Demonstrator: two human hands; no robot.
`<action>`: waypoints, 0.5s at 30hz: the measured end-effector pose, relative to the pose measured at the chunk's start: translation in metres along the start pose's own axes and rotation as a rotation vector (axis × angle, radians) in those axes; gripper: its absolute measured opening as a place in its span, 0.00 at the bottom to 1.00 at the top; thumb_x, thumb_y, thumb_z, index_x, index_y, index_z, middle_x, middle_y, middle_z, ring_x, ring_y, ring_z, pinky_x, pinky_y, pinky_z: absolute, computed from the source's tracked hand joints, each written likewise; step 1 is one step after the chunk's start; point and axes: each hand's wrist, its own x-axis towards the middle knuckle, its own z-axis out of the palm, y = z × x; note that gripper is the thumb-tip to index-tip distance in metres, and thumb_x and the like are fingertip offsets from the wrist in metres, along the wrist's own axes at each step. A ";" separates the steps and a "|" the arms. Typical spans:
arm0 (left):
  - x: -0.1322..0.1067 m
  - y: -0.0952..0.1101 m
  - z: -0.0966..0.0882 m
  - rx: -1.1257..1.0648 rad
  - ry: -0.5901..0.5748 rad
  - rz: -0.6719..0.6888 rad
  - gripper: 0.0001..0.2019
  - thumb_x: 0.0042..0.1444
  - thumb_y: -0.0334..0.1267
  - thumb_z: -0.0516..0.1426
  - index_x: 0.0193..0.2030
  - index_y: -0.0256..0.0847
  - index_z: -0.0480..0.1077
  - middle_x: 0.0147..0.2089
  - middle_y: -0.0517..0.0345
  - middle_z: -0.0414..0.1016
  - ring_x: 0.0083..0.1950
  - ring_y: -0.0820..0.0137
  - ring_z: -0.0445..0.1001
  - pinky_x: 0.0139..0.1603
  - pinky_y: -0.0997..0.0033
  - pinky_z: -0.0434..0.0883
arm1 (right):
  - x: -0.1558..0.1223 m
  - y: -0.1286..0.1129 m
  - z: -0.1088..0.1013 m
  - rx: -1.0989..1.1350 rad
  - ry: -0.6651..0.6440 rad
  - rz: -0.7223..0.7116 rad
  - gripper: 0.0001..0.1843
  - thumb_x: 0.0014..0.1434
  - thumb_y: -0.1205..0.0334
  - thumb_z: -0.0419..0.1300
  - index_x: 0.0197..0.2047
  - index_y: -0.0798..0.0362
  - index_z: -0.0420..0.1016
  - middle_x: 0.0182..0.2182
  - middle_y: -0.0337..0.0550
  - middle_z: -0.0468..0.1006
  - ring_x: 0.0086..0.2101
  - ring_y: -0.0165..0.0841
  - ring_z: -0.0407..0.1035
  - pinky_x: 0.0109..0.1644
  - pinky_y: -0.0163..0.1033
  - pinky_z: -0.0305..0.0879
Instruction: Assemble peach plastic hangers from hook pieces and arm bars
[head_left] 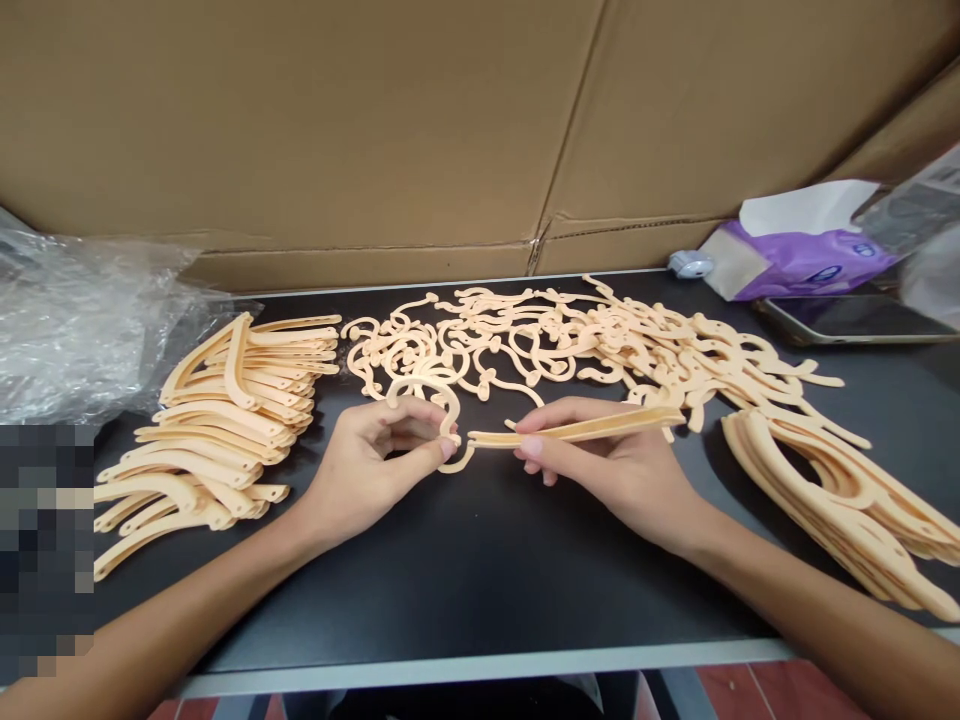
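Note:
Between the thumb and fingers of my left hand point(382, 455) is a cream plastic hanger hook point(452, 405), its curve rising above the fingertips. My right hand point(607, 460) pinches a long, slim hanger arm point(600, 427) in the same cream plastic, grooved along its side and held nearly level. The arm's narrow left end is close beside the hook's lower end; whether they touch I cannot tell. Just beyond both hands lies a loose heap of similar hooks point(517, 345).
Stacked hanger arms point(225, 430) lie left on the black table point(480, 580). At right are nested, larger cream pieces with oval openings point(840, 500). A purple tissue pack point(810, 260), a phone point(862, 318) and clear plastic wrap point(82, 320) sit around the edges. Cardboard point(300, 130) stands behind.

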 end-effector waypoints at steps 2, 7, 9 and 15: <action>-0.001 0.000 0.000 -0.009 -0.027 0.026 0.04 0.51 0.28 0.66 0.33 0.38 0.78 0.33 0.62 0.81 0.32 0.76 0.80 0.37 0.83 0.78 | 0.000 -0.001 0.000 -0.012 -0.017 0.045 0.09 0.50 0.59 0.73 0.33 0.54 0.82 0.22 0.39 0.80 0.22 0.26 0.71 0.25 0.29 0.70; 0.000 -0.002 0.000 0.006 -0.073 0.172 0.05 0.52 0.26 0.65 0.32 0.40 0.80 0.35 0.61 0.82 0.37 0.75 0.81 0.39 0.81 0.78 | 0.000 -0.004 0.002 0.067 -0.035 0.146 0.13 0.46 0.57 0.74 0.33 0.56 0.83 0.23 0.42 0.81 0.22 0.28 0.73 0.25 0.32 0.74; 0.001 -0.003 0.000 0.021 -0.100 0.211 0.07 0.52 0.25 0.65 0.33 0.42 0.81 0.36 0.61 0.82 0.38 0.75 0.80 0.38 0.81 0.77 | 0.000 -0.004 0.003 0.081 -0.044 0.163 0.12 0.46 0.58 0.73 0.31 0.57 0.83 0.24 0.43 0.81 0.22 0.29 0.74 0.25 0.32 0.75; -0.002 -0.002 -0.001 0.202 -0.076 0.189 0.03 0.52 0.27 0.66 0.33 0.38 0.78 0.33 0.59 0.81 0.33 0.74 0.78 0.34 0.79 0.75 | 0.000 -0.004 0.004 0.041 -0.039 0.135 0.06 0.49 0.62 0.69 0.29 0.56 0.82 0.23 0.42 0.80 0.22 0.28 0.73 0.25 0.31 0.74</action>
